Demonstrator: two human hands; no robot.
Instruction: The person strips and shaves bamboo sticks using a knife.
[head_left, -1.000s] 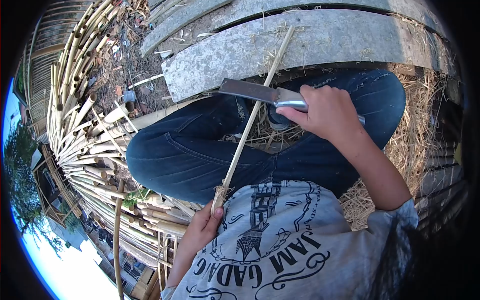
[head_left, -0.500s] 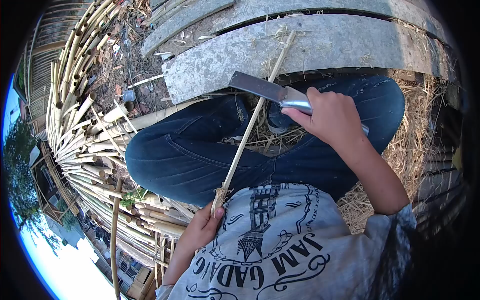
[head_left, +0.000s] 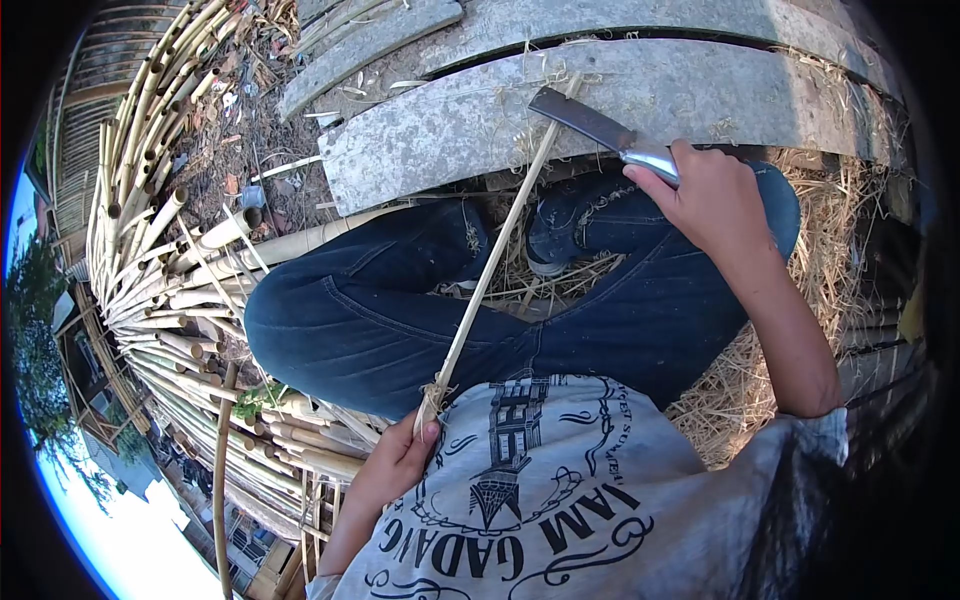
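A long pale bamboo strip (head_left: 492,262) slants across my crossed legs, its far end on a weathered board (head_left: 430,130). My left hand (head_left: 402,452) is closed around the strip's near end, close to my shirt, where a tuft of curled shavings clings. In my right hand (head_left: 712,195) is a broad-bladed knife (head_left: 590,122) with a shiny metal handle, fingers wrapped round it. The blade lies across the strip near its far end. Whether the edge touches the strip I cannot tell.
Cut bamboo poles (head_left: 190,300) are heaped on the left. Straw-like shavings (head_left: 735,400) cover the ground at the right and between my legs. More boards (head_left: 640,18) lie beyond the nearest one. A single upright pole (head_left: 222,480) stands at lower left.
My right hand has moved the knife away from me and to the right, along the strip toward its far end. My left hand keeps its hold with little movement.
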